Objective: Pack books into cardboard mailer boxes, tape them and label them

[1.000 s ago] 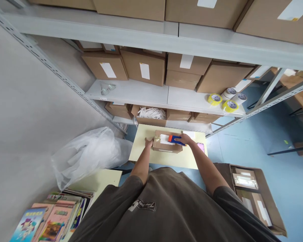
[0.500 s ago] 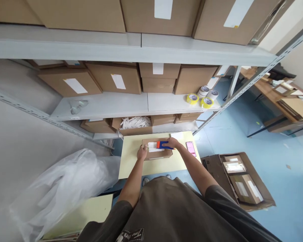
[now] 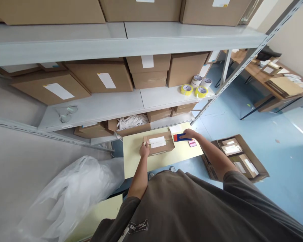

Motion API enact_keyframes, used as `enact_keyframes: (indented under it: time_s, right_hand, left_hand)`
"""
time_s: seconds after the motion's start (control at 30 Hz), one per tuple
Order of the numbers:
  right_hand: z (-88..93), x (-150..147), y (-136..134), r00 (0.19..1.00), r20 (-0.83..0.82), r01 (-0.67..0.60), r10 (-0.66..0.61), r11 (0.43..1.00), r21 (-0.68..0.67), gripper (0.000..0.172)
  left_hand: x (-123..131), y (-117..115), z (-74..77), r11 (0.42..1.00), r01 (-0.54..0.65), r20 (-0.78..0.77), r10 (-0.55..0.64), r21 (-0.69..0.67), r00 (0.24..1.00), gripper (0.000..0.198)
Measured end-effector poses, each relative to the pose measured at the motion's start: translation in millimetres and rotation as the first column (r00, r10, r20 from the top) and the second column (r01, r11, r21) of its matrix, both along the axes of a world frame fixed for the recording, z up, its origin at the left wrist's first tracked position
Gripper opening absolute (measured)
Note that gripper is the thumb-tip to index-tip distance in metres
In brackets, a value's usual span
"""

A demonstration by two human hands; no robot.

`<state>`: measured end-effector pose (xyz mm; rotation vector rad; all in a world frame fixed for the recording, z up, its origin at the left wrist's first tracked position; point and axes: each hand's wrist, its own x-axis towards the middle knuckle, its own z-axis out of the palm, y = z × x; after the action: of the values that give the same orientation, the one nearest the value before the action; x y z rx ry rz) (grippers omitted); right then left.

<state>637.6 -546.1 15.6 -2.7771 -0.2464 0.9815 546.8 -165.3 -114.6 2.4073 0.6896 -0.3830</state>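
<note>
On the pale yellow table (image 3: 131, 164) a small cardboard box (image 3: 164, 147) lies with white labels (image 3: 158, 142) on its top. My left hand (image 3: 144, 149) grips the box's left end, fingers over the top edge. To the right of the box, my right hand (image 3: 188, 134) is closed around a blue tape dispenser (image 3: 181, 137) with an orange front end, held apart from the box. A phone (image 3: 192, 143) with a pink screen lies beneath my right forearm, partly hidden. White paper (image 3: 175, 128) lies at the table's back edge.
A metal shelf (image 3: 103, 112) behind the table carries boxes, yellow tape rolls (image 3: 186, 89) and safety glasses (image 3: 66, 113). An open carton (image 3: 264, 174) with smaller boxes stands on the floor at right. Plastic sheeting (image 3: 83, 188) bulges at left. A wooden desk (image 3: 255, 72) stands farther right.
My right hand has moved the tape dispenser rightward, off the box's top and past its right end. My left hand stays at the box's left end. The view has shifted slightly.
</note>
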Motion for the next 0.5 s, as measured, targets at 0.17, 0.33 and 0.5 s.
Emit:
enact_keyframes:
  time_s: [0.17,0.33,0.5]
  right_hand:
    - [8.3,-20,-57,0.989,0.016,0.145,-0.145,0.989,0.029,0.074]
    - [13.6,-34,-29,0.98,-0.016,0.199,-0.199,0.967,0.161,0.07]
    - [21.0,-38,32,0.982,0.008,0.183,-0.19,0.956,0.231,0.071]
  left_hand:
    - [2,9,-6.6,1.0,0.025,0.006,-0.025,-0.012,1.0,0.053]
    - [1,47,-16.4,0.993,0.008,0.055,-0.002,-0.114,0.999,0.047]
    - [-2,96,-20.9,0.969,-0.044,0.058,0.06,-0.244,0.997,0.048]
